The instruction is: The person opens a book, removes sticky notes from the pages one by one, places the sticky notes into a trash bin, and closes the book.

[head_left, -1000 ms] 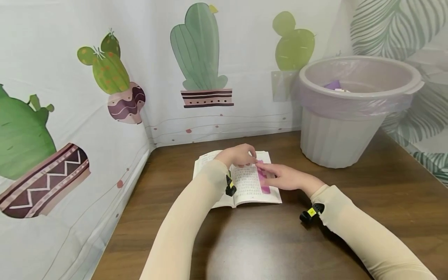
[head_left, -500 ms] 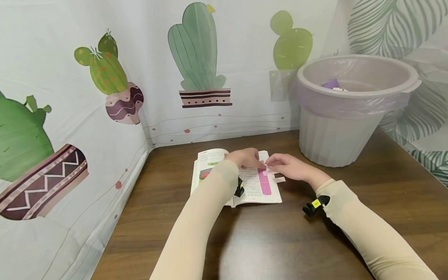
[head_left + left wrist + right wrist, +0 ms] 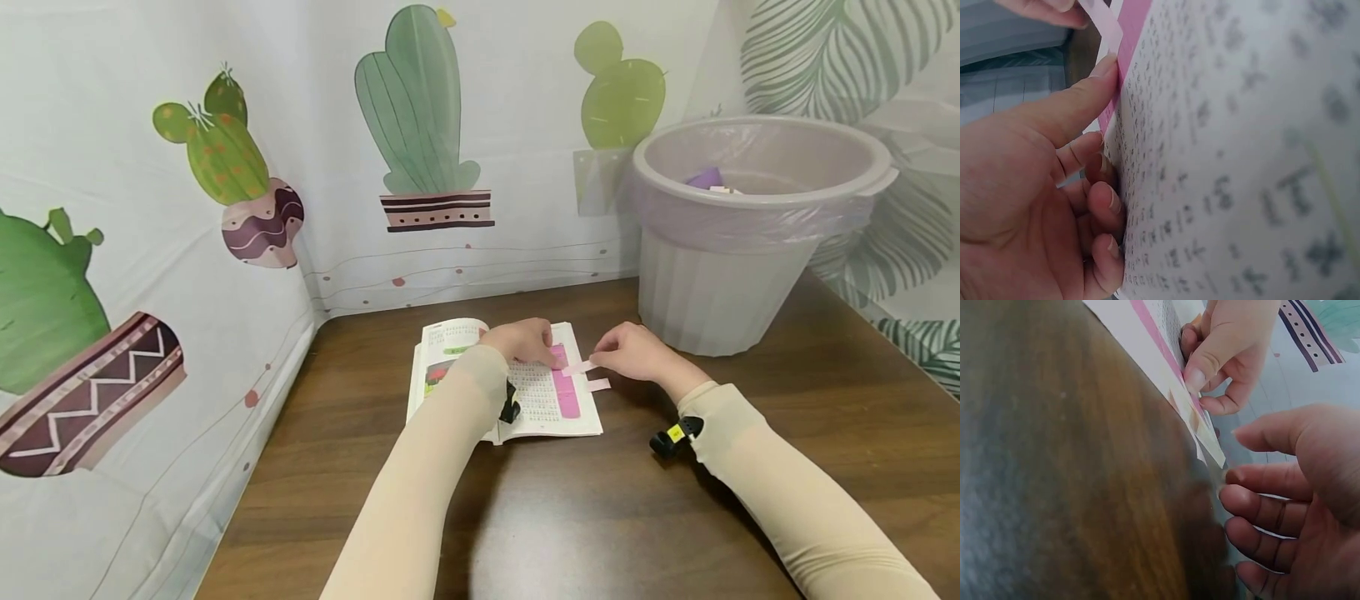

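An open book (image 3: 528,417) lies on the brown table, its right page carrying a magenta strip (image 3: 567,396). One pale pink paper tab (image 3: 576,368) sticks out from that strip toward my right hand, and a second pale tab (image 3: 599,385) juts past the page edge below it. My left hand (image 3: 525,340) is over the right page. In the left wrist view its thumb (image 3: 1079,103) presses on the magenta strip beside the upper tab, other fingers bent against the page. My right hand (image 3: 636,354) is at the tab's outer end, thumb and index finger apart in the right wrist view.
A grey bin (image 3: 712,292) with a clear liner and some purple and white scraps (image 3: 708,179) stands at the back right. A white cloth (image 3: 525,242) printed with cacti closes off the back and left. Brown tabletop (image 3: 570,517) runs toward the front.
The left hand shifts slightly right onto the magenta strip and presses there. The right hand draws back to the right, and two pale tabs come into sight.
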Action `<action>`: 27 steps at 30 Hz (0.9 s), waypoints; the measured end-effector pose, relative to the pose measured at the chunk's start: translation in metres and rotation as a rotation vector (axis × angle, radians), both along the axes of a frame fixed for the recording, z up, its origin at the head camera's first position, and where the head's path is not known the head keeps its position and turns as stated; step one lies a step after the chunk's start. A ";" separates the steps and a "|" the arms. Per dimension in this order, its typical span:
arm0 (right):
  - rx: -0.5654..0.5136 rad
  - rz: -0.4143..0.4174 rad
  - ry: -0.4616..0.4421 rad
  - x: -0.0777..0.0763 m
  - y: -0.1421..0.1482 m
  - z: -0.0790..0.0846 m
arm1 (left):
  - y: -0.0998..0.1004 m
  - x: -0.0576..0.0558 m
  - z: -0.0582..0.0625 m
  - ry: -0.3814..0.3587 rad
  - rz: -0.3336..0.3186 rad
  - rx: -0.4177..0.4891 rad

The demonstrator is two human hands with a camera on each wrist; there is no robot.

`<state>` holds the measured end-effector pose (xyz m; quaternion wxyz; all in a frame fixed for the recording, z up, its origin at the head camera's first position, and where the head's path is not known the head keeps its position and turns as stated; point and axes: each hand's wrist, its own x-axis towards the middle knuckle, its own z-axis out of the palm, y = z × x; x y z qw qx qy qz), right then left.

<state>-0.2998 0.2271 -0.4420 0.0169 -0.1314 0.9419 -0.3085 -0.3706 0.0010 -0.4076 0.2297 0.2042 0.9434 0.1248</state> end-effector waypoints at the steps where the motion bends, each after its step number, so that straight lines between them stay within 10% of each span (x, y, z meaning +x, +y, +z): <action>1: 0.007 -0.004 -0.005 0.000 0.000 -0.001 | 0.000 -0.001 -0.001 -0.007 -0.010 0.009; 13: -0.006 0.037 0.026 0.003 -0.006 0.000 | -0.002 -0.010 -0.007 -0.174 0.054 0.190; 27: 0.066 0.080 0.129 0.013 -0.028 0.004 | -0.003 -0.011 -0.011 -0.143 0.071 0.172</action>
